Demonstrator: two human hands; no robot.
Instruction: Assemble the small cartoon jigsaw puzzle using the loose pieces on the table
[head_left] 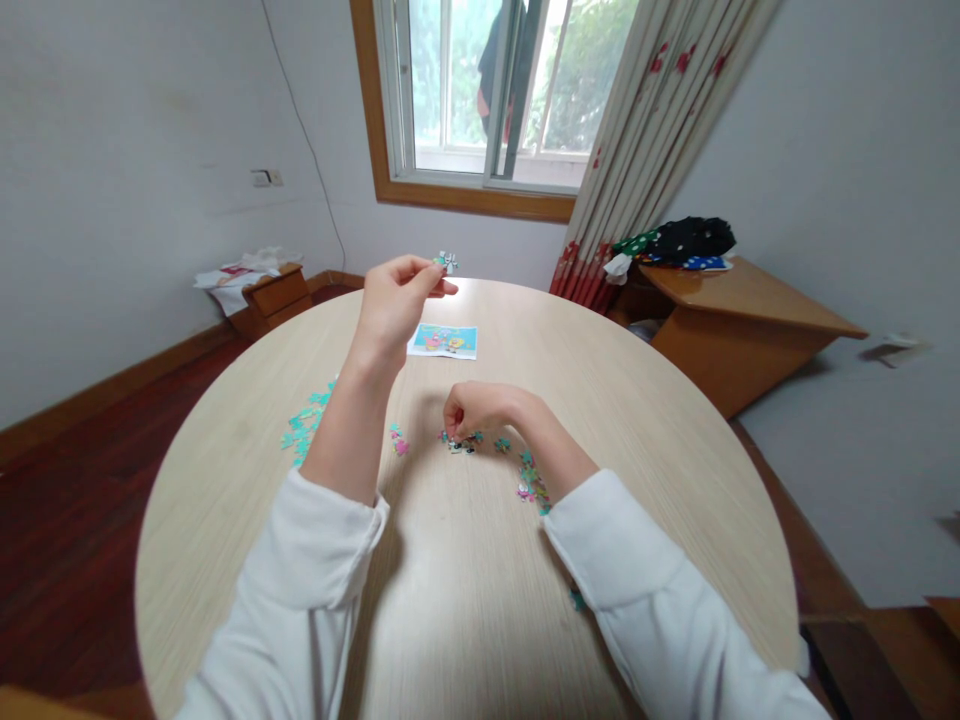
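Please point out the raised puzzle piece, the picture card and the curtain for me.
Raised puzzle piece (pixel 448 262): head view, middle of its exposed part.
Picture card (pixel 445 341): head view, middle of its printed face.
Curtain (pixel 651 130): head view, middle of its hanging folds.

Table wood-grained, smooth, faint sheen; picture sheet paper; sleeves matt cloth; curtain cloth; floor glossy wood.
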